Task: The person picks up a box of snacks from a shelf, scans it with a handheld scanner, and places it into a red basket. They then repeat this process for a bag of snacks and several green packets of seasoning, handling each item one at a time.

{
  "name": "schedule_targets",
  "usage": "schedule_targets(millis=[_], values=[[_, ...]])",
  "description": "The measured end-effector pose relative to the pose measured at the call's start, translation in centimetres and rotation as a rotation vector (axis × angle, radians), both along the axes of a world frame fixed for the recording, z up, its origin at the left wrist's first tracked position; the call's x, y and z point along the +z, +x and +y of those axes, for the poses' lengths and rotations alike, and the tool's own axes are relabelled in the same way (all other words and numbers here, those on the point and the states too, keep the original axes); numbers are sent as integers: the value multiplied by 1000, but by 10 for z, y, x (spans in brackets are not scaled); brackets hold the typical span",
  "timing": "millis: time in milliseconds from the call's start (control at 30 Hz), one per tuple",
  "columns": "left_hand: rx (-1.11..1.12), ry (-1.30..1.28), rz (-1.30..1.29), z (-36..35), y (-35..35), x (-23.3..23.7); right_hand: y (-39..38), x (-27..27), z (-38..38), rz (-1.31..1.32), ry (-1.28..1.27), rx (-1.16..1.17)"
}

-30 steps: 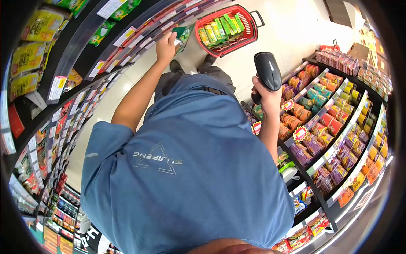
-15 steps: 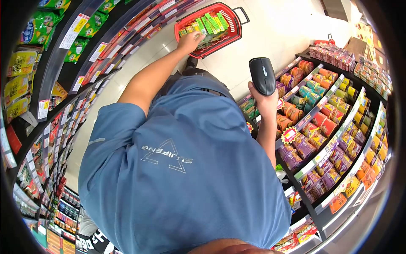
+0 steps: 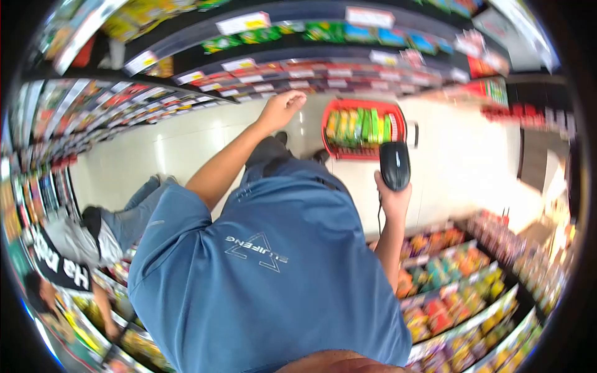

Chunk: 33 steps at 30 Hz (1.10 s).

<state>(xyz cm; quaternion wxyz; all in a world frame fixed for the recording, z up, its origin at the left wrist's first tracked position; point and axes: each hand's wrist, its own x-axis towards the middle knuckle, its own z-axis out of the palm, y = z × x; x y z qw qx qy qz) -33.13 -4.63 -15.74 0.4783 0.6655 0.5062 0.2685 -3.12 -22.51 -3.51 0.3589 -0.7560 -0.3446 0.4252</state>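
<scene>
My left hand (image 3: 283, 112) is raised over the floor, left of the red basket (image 3: 331, 148) and apart from it. Its fingers are loosely curled together, slightly blurred, with nothing visible in them. Green and yellow packs (image 3: 364, 126) lie in rows inside the basket, which stands on the floor. At the right, my right hand (image 3: 395, 198) is closed around a black handheld scanner (image 3: 395, 166) with a cord hanging below. The scanner's top overlaps the basket's lower right corner in the view.
Shelves of packaged goods (image 3: 249, 78) run across the top and left. Stepped racks of colourful packs (image 3: 438, 314) fill the lower right. Another person (image 3: 93, 239) in a black and grey top is at the lower left, beside more shelves. Pale floor (image 3: 205, 146) lies between.
The view has turned, so shelves now span the top and the basket sits further right and lower. My left hand has come away from the basket. The other person shows more fully.
</scene>
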Motion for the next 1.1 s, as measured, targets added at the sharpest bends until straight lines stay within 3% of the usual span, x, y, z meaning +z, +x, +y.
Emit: schedule_targets(millis=[67,167,300,433,533,600,700,767,833,900,967,1033,1100], values=[[155,75,-93,21,-22,42,-1,-11,18,0,13,41],[418,430,-300,51,-48,129,-13,-5,38,-14,75,100],[616,1088,-98,83,-101,244,-37,-1,54,51,162,114],[702,1453,-42,109,-144,327,-75,0,69,24,213,139],[697,1520,-26,129,-167,362,-111,4,77,10,254,133],[722,1363,-18,128,-169,382,-135,5,82,47,278,115],[667,1421,14,132,-169,407,-170,13,89,118,306,117],[618,1314,-39,129,-162,422,-193,26,93,96,346,103],[542,1265,168,135,-158,429,-204,25,95,93,236,142],[545,1381,207,148,-155,434,-211,12,95,72,365,124],[555,1048,429,147,-150,448,-223,20,94,96,362,81],[606,1014,508,156,-144,453,-228,21,91,95,461,49],[663,987,556,162,-139,452,-221,12,86,119,331,46]])
